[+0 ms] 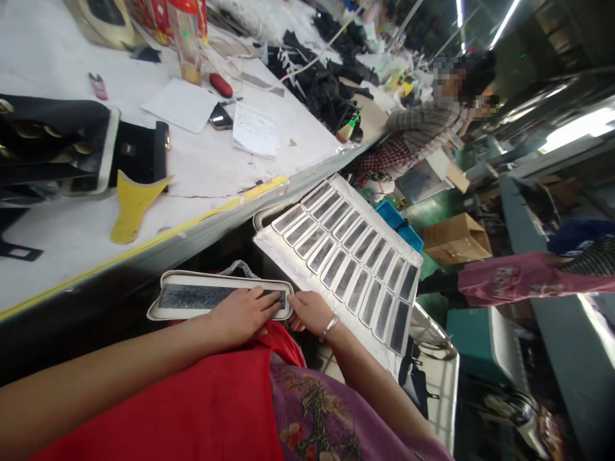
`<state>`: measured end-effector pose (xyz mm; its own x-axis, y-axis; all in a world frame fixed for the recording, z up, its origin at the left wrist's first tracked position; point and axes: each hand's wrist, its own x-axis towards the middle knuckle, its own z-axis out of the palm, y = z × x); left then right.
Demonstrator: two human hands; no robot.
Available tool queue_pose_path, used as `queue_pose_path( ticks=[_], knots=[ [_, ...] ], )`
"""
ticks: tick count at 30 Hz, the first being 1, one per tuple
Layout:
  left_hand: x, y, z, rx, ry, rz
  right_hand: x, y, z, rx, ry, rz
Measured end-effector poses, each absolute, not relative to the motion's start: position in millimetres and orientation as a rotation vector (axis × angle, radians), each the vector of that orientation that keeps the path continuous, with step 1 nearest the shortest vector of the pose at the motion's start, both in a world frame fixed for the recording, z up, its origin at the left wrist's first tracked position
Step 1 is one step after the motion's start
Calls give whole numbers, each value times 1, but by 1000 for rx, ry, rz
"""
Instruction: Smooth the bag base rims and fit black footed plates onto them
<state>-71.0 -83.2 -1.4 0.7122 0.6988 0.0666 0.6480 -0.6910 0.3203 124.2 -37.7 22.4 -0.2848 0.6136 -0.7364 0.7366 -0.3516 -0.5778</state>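
Note:
A long white-rimmed panel [192,289] with rounded corners and a dark speckled strip along its middle lies across my lap, over a red apron. My left hand [243,318] grips it, the fingers resting over the right part of the dark strip and the thumb by the near edge. At the right end, my right hand [312,312] pinches the rim between thumb and fingers; a bracelet circles that wrist. Beside my right hand is a pale board [269,246] holding rows of similar, smaller-looking oblong pieces [346,274], each with a dark strip.
A white worktable [202,173] edged with yellow tape runs along the left. On it are a yellow scraper-shaped tool [134,206], black bag parts [52,141], papers [254,130] and a jar [187,45]. Co-workers [418,131] and a cardboard box [456,238] are beyond.

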Motion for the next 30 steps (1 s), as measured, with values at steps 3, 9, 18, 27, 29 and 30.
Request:
queue_pose_path(
  ticks=[3,9,18,27,29,30],
  knots=[
    [-75,-81,-4,2627,1066,260,133,-34,15,1869,1468,-2045],
    [-75,-77,-2,2609,1053,217,147,-25,-1,1661,1259,-2464],
    [-79,-72,-1,2560,1044,238,137,-28,-5,1824,1359,-2320],
    [-92,-73,20,2438,950,274,127,-16,12,1820,1324,-2028],
    [-122,-82,33,2197,1109,461,129,-15,14,1795,1344,-1982],
    [-141,-88,37,2005,1297,603,129,-14,14,1777,1353,-1968]
  ],
)
